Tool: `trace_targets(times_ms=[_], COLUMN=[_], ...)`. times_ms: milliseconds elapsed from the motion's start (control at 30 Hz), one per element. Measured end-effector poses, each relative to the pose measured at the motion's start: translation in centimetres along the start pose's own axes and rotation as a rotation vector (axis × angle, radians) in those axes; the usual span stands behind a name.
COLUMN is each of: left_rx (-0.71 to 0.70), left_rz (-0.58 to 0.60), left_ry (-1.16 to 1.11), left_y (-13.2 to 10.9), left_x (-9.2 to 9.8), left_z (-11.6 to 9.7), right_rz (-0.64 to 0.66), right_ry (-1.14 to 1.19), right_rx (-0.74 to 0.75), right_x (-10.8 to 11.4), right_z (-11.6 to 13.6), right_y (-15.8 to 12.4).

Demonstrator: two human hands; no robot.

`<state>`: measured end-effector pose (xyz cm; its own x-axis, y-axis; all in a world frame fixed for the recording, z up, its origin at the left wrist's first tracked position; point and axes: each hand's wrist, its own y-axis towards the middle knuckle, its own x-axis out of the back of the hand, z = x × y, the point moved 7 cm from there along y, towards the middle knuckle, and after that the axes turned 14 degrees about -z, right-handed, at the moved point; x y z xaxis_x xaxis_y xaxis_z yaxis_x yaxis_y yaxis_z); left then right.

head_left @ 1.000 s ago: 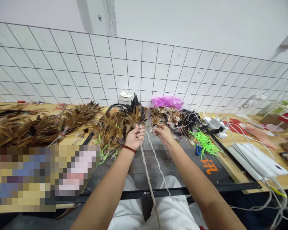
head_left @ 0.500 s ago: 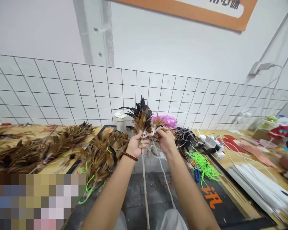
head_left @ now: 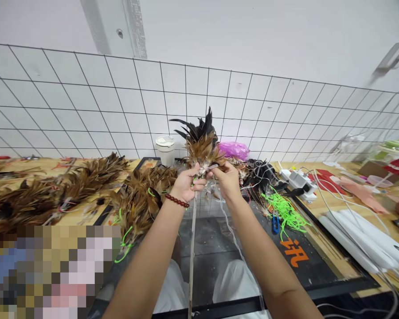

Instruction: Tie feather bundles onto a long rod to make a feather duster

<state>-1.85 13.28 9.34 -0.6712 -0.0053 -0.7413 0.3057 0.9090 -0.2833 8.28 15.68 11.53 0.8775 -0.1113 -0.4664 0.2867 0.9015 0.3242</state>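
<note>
My left hand (head_left: pixel 185 184), a beaded bracelet at its wrist, is closed round the base of an upright feather bundle (head_left: pixel 202 144), brown below with black tips. A long pale rod or cord (head_left: pixel 192 248) runs down from under this hand. Against the bundle's right side, my right hand (head_left: pixel 228 180) pinches a whitish strip (head_left: pixel 210 167) at the feather base. Below it hangs a pale string (head_left: pixel 232 232). Exactly how the strip passes round the base is hidden by the fingers.
Brown feathers (head_left: pixel 141 190) lie left, with more feather lengths (head_left: pixel 89 177) beyond. Behind stand a lidded cup (head_left: pixel 166 151) and a pink plastic bag (head_left: pixel 235 150). Green cord (head_left: pixel 287 215), blue snips (head_left: pixel 275 223), black feathers (head_left: pixel 261 177) and a power strip (head_left: pixel 299 182) lie right.
My right hand has moved left, and the small brown tuft beside it now merges with the bundle. My left hand keeps its hold. The view has tilted down.
</note>
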Motion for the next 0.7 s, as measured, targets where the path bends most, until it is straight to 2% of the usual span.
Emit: trace_targets(times_ms=[200,400,600,700], left_rx=[0.052,0.008,-0.047,-0.07], left_rz=[-0.041,-0.079,-0.139,-0.157], left_ry=[0.05,0.111,0.138,0.156], left_y=[-0.6,-1.0,-0.9,-1.2], left_x=[0.5,0.7,0.7,0.4], left_z=[-0.4,-0.9,-1.0,-1.1], right_rz=[-0.022,0.12,0.122,0.099], right_ry=[-0.108,-0.173,-0.071,-0.077], right_rx=[0.029,0.072,-0.122,-0.139], right_x=[0.7,-0.1,-1.0,-0.6], right_z=[-0.9,-1.7,-1.4,-1.2], right_y=[0.4,0.1,-1.0,-0.8])
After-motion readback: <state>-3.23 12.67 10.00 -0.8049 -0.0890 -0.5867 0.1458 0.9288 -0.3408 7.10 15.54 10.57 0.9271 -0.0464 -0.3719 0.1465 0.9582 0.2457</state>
